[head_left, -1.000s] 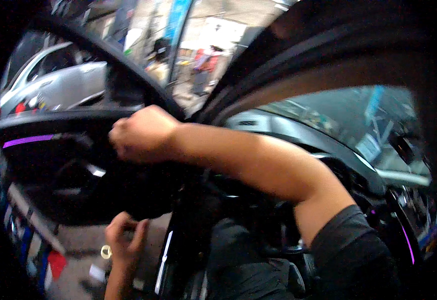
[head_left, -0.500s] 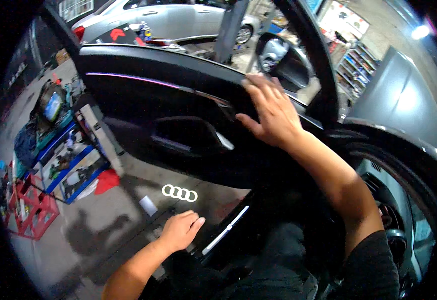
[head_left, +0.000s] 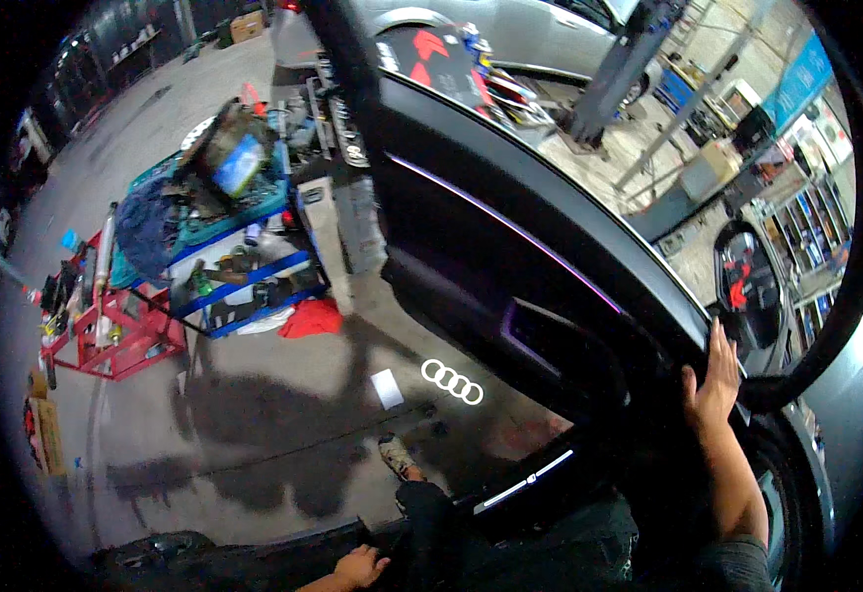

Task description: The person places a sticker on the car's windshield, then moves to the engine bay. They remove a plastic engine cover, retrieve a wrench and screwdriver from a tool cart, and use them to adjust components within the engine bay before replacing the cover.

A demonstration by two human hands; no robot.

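Note:
The car door point(head_left: 510, 247) stands swung out in front of me, a thin purple light strip point(head_left: 510, 222) running along its dark trim. My right hand point(head_left: 713, 380) lies on the door's upper edge beside the side mirror point(head_left: 747, 281), fingers stretched out flat and thumb apart. At the lower edge of the view is my left hand point(head_left: 360, 568), thumb out, resting at a dark edge low beside me and holding nothing visible. A lit door sill point(head_left: 525, 481) is next to my legs. One shoe point(head_left: 398, 457) is on the floor outside.
Light shaped like linked rings point(head_left: 452, 383) falls on the floor near a white paper point(head_left: 387, 389). Left of the door stand a cluttered blue-edged cart point(head_left: 254, 306), a red metal frame point(head_left: 125, 340) and a red cloth point(head_left: 311, 319). Beyond are a lift post point(head_left: 619, 79) and a silver car point(head_left: 540, 35).
My view has turned left and my foot now shows on the floor. My right hand has come down along the door's top edge, nearer the hinge side. My left hand has dropped lower.

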